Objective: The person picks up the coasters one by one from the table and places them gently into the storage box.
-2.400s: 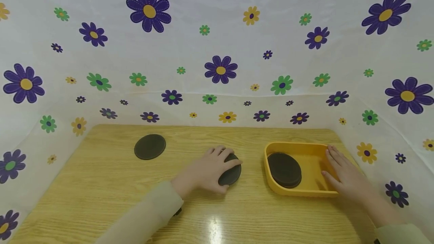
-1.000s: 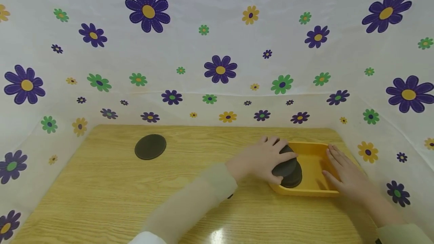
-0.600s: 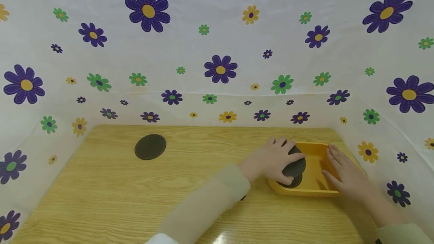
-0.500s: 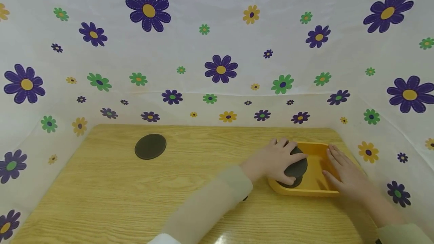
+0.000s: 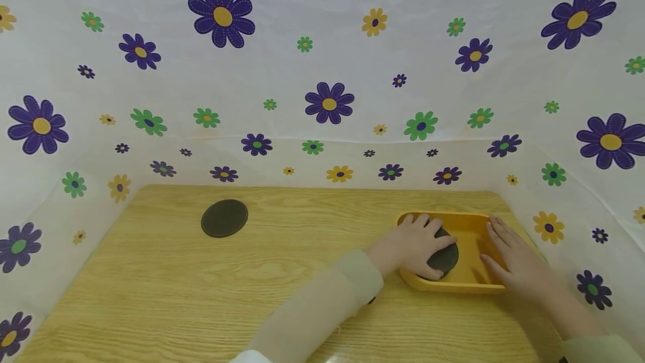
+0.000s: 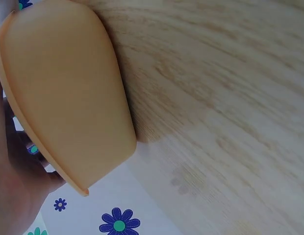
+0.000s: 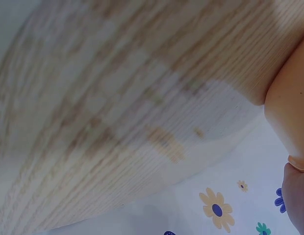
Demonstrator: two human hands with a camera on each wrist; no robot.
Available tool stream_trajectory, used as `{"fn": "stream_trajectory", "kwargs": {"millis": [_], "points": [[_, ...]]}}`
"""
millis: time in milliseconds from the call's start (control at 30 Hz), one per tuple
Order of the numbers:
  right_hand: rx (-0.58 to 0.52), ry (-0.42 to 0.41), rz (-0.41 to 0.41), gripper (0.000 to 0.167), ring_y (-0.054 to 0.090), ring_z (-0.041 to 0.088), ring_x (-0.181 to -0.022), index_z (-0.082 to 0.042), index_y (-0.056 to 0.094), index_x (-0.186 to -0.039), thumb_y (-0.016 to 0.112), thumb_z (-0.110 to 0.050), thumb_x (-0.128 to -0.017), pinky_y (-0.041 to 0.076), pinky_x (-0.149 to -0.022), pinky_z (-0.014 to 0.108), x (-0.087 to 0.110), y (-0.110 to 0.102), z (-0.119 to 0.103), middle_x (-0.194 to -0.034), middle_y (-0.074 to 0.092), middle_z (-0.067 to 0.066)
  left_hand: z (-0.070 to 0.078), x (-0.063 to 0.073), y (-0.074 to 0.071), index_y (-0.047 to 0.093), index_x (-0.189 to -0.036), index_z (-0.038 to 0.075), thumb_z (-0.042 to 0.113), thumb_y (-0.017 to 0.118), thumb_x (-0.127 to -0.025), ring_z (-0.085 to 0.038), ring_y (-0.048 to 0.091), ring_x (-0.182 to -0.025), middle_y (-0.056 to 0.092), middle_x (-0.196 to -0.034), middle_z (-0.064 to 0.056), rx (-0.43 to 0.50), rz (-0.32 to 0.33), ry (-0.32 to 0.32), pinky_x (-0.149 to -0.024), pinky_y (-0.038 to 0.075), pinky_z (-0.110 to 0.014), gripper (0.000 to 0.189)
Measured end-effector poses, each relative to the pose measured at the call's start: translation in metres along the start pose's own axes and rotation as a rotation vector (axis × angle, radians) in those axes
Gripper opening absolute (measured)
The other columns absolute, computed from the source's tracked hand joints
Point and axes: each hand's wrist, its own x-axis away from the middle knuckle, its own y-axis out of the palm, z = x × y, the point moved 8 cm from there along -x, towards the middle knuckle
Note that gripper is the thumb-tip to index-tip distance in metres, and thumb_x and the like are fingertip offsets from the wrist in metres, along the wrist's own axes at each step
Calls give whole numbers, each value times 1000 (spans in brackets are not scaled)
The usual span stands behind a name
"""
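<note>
My left hand (image 5: 415, 244) reaches into the left part of a yellow rectangular tray (image 5: 453, 287), its fingers and thumb spread round the edge of a black round coaster (image 5: 445, 256). Hand and coaster cover whatever lies beneath them. In the left wrist view, the tray's outer wall (image 6: 68, 93) fills the left side, with part of the left hand (image 6: 19, 191) at its rim. My right hand (image 5: 519, 265) rests along the tray's right end, fingers straight and thumb over the inside. Only a bit of the right hand (image 7: 296, 196) shows in the right wrist view, touching the rim.
Another black coaster (image 5: 224, 218) lies flat at the back left of the wooden table (image 5: 227, 290). A white cloth (image 5: 282, 60) with purple, green and yellow flowers stands behind and along both sides of the table.
My left hand has carried the coaster from the table's middle rightward into the tray, then lowered it over the dark discs lying there. The right hand has stayed at the tray's right end.
</note>
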Motion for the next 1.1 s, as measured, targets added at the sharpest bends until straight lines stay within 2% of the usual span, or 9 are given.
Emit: {"fn": "stream_trajectory", "kwargs": {"millis": [233, 533, 733, 933, 1100], "points": [[2, 1, 1, 72, -4, 28, -168, 17, 31, -158, 52, -32, -109, -19, -119, 9, 0, 0, 0, -170, 23, 34, 2, 2, 1, 29, -165, 47, 76, 49, -99, -13, 36, -150, 35, -166, 10, -64, -26, -15, -118, 39, -35, 75], [1, 4, -10, 72, -6, 27, -168, 17, 31, -158, 52, -31, -109, -20, -119, 10, 1, 0, -1, -172, 19, 33, -3, 12, -3, 35, -165, 42, 71, 50, -101, -16, 38, -149, 38, -166, 5, -81, 31, 9, -120, 38, -36, 71], [-3, 17, -24, 72, -2, 33, -167, 17, 31, -158, 53, -31, -109, -20, -117, 9, 1, 0, -2, -171, 19, 34, -15, 22, -4, 37, -164, 38, 67, 51, -102, -21, 37, -153, 37, -167, 2, -70, 70, 8, -124, 36, -41, 69], [-3, 1, 3, 71, -6, 26, -168, 18, 32, -157, 53, -30, -109, -19, -118, 9, 1, 0, -2, -172, 18, 32, -32, 30, -2, 38, -164, 34, 63, 51, -104, -24, 36, -154, 38, -167, -1, -48, 86, -9, -125, 35, -44, 68], [4, -15, 17, 71, -12, 17, -166, 19, 33, -156, 53, -30, -109, -19, -118, 9, 1, -1, -2, -172, 17, 32, -48, 39, 0, 39, -164, 32, 60, 52, -105, -26, 35, -155, 38, -167, -3, 8, 93, -38, -127, 33, -48, 67]]}}
